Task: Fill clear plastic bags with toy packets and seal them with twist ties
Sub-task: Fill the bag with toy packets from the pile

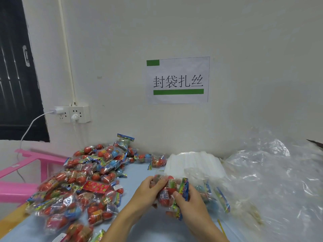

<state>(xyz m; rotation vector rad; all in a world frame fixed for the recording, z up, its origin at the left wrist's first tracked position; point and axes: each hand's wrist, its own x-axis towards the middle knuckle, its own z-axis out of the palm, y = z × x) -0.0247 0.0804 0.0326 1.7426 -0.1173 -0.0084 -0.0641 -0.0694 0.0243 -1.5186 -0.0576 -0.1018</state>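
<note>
While the heap of red-and-blue cellophane toy packets (82,186) lies far left on the pale blue desk (148,226), the left hand (148,193) and right hand (190,198) each grip one red toy packet (167,191), long axis upright; the clear plastic bag (206,179) lies just right, nearer the right hand.

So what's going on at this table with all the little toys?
A person is bagging toys. Both the left hand and the right hand grip a few toy packets over the blue table. A big pile of packets lies to the left, and clear plastic bags lie crumpled to the right.
</note>
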